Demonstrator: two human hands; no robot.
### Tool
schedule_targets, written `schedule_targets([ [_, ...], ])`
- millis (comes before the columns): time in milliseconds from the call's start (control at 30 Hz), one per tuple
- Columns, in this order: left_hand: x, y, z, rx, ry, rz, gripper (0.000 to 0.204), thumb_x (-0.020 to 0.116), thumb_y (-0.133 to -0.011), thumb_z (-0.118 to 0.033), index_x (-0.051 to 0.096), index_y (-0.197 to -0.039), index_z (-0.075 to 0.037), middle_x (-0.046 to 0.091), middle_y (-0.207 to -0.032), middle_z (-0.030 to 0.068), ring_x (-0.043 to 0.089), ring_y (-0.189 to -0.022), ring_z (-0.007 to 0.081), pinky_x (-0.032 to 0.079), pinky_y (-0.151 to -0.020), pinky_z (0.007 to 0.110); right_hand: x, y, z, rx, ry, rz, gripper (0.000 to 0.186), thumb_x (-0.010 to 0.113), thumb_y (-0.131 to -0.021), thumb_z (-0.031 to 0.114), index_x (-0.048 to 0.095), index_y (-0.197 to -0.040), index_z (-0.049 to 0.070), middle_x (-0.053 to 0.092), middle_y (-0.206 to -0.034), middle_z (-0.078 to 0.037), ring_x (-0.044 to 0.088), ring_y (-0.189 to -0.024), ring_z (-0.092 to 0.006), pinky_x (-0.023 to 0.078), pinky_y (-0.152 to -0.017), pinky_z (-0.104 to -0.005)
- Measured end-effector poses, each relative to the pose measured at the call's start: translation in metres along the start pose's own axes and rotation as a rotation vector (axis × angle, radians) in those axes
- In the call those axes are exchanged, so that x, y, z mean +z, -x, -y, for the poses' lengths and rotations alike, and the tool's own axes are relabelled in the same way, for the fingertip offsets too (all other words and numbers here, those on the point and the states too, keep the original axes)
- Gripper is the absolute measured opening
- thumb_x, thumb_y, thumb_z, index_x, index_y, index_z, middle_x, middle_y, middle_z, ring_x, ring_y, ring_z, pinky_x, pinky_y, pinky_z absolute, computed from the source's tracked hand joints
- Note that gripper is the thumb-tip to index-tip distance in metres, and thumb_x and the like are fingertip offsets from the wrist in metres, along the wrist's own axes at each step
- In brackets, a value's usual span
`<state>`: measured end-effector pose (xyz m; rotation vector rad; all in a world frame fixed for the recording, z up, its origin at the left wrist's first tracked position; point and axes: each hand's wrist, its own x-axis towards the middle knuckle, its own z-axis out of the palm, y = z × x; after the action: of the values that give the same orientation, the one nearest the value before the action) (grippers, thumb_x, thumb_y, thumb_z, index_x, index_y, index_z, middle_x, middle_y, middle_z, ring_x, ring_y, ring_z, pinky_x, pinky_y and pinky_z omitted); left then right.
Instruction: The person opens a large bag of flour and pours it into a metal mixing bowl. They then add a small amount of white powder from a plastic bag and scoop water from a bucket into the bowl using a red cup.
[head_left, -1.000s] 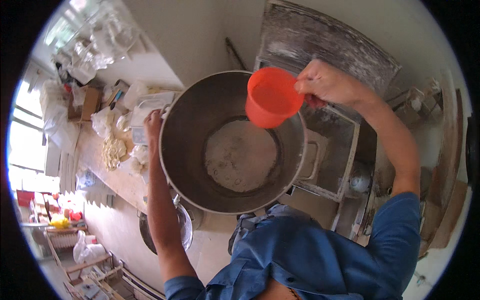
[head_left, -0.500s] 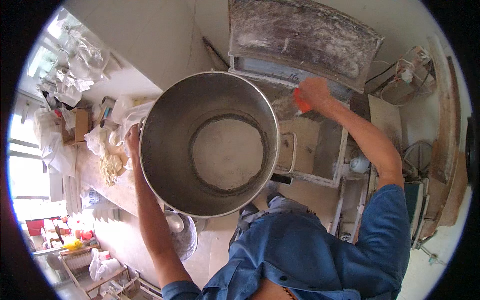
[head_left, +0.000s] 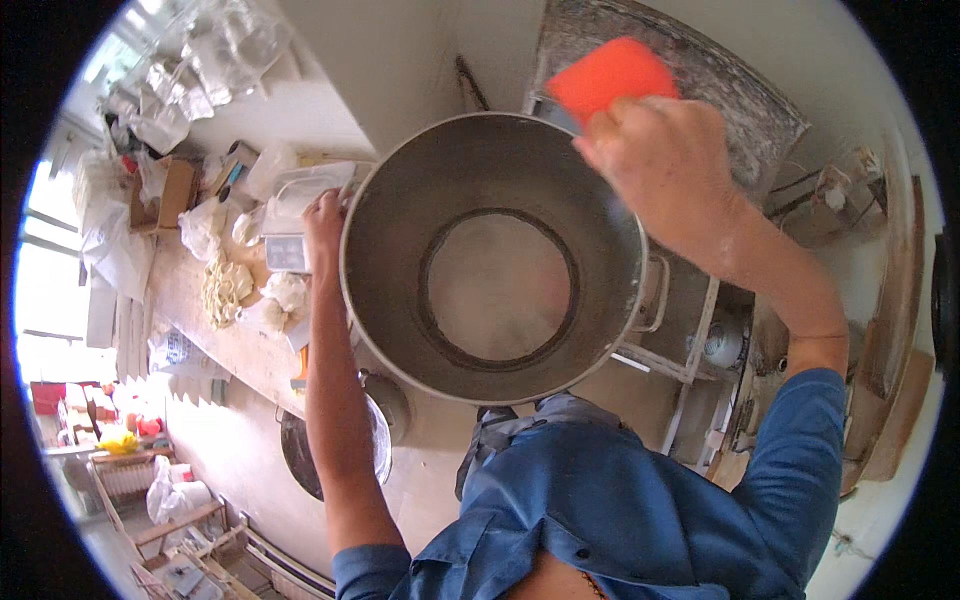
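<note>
A large, deep metal pot (head_left: 388, 255) stands in front of me, its mouth toward me. A pale round surface fills its bottom; I cannot tell whether that is bare metal or contents. My left hand (head_left: 323, 225) is closed at the left side of the pot's rim, where the handle sits mostly hidden under the fingers. Above the pot's far right rim, my right hand (head_left: 665, 165) grips a flat orange-red plastic scraper (head_left: 620, 78), raised and apart from the pot. The pot's right handle (head_left: 655, 293) is free.
To the left runs a worktable (head_left: 250, 345) with pale dough-like strands (head_left: 225, 290), clear plastic containers (head_left: 305, 195), bags and a cardboard box (head_left: 165, 195). A flour-dusted machine (head_left: 740, 90) stands behind at the right. Another metal vessel (head_left: 302, 455) sits low beside my left forearm.
My right hand has come up with the scraper from the dusty tray by the machine to above the pot's rim. The view has shifted, and my left hand stays on the pot.
</note>
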<state>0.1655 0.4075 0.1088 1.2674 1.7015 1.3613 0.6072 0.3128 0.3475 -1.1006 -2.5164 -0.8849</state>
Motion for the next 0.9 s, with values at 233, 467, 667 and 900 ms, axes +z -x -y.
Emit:
schedule_targets([
  [233,0.007,0.018,-0.021,0.054,0.026,-0.034,0.043,0.047,-0.095,-0.025,0.077,-0.102,0.005,0.068,-0.075,0.0175,0.065,-0.07,0.0247,0.05,-0.069,0.04,0.109,-0.067,0.146,-0.376,-0.16,0.376,0.01,0.073,-0.079,0.022,0.078,-0.078,0.013,0.074,-0.074,-0.006,0.076,-0.074,-0.0221,0.054,-0.056,-0.0389],
  [467,0.006,0.028,-0.036,0.018,0.016,-0.075,0.043,0.049,-0.096,-0.026,0.078,-0.102,0.005,0.068,-0.068,0.0174,0.068,-0.064,0.0242,0.052,-0.066,0.041,0.236,-0.043,0.222,-0.511,-0.269,0.49,0.011,0.075,-0.078,0.023,0.081,-0.08,0.015,0.075,-0.076,-0.009,0.075,-0.072,-0.0254,0.056,-0.057,-0.0422],
  [667,0.005,0.026,-0.035,0.016,-0.036,-0.065,0.043,0.047,-0.096,-0.025,0.077,-0.106,0.005,0.075,-0.097,0.0292,0.074,-0.094,0.042,0.055,-0.089,0.047,0.295,-0.031,0.236,-0.426,-0.345,0.766,0.019,0.071,-0.088,0.024,0.079,-0.084,0.008,0.077,-0.081,-0.013,0.076,-0.075,-0.0306,0.058,-0.066,-0.0477],
  [900,0.006,0.025,-0.031,0.107,-0.052,-0.077,0.044,0.047,-0.095,-0.025,0.077,-0.104,0.007,0.073,-0.079,0.0235,0.071,-0.074,0.0332,0.054,-0.076,0.044,0.289,-0.045,0.165,-0.013,-1.105,1.29,0.032,0.06,-0.102,0.021,0.072,-0.08,0.001,0.07,-0.076,-0.01,0.068,-0.07,-0.0198,0.056,-0.067,-0.0397],
])
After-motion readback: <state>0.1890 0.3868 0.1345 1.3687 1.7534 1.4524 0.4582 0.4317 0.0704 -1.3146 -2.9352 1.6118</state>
